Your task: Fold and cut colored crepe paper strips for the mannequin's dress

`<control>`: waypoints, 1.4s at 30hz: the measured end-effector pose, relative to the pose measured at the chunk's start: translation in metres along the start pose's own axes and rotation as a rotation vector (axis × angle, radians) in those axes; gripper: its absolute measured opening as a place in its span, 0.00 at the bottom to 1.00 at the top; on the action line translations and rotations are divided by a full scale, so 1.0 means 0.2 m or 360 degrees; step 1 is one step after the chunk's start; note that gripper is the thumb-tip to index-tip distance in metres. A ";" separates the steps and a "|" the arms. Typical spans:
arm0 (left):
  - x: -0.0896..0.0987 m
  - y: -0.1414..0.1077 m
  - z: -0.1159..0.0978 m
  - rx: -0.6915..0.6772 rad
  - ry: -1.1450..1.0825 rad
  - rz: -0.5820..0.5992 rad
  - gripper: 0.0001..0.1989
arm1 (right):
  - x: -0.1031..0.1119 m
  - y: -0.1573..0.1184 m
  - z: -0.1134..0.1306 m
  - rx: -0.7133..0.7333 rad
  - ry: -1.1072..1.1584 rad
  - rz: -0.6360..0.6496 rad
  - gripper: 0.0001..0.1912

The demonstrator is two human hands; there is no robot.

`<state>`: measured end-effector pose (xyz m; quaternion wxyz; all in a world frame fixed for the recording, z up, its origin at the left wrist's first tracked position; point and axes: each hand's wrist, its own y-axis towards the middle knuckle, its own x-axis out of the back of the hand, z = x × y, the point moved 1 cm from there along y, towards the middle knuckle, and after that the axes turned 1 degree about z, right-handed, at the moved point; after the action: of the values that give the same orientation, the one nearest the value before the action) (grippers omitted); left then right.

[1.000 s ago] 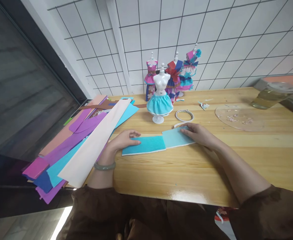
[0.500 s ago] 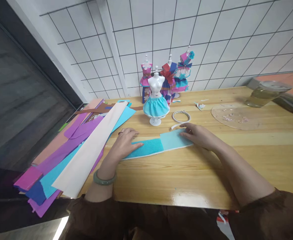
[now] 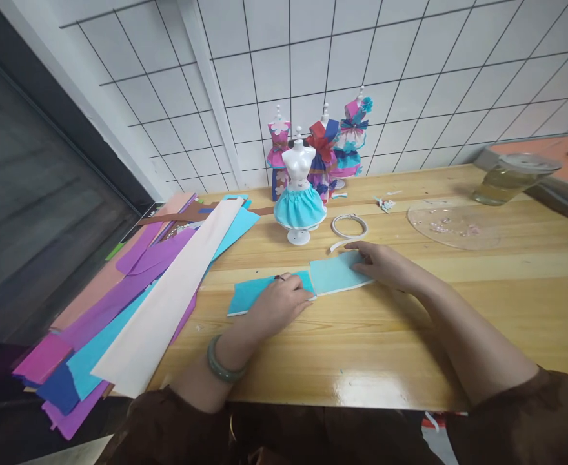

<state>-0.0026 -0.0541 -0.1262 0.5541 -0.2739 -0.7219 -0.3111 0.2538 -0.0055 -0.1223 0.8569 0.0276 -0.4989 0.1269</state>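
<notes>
And there the left hand [image 3: 281,302] lay, covering part of the bright blue strip [image 3: 248,296], fingers bent down at its right end; whether they pinched it, no telling. Over at the right, the right hand [image 3: 383,266] hid the far end of the pale blue strip [image 3: 335,274], its grip unreadable too. Both strips lay on the table [image 3: 361,349] before the skirted mannequin [image 3: 298,161], long axes running left to right, right ends angled slightly away, white edges facing the person. Whether they were joined was unclear.
</notes>
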 end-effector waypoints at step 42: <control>-0.01 0.01 -0.01 0.0021 0.0070 0.0026 0.14 | -0.04 0.01 0.02 0.0066 0.0053 -0.0062 0.22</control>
<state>0.0009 -0.0546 -0.1282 0.5741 -0.2693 -0.7095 -0.3076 0.2457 -0.0064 -0.1267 0.8666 0.0529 -0.4812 0.1210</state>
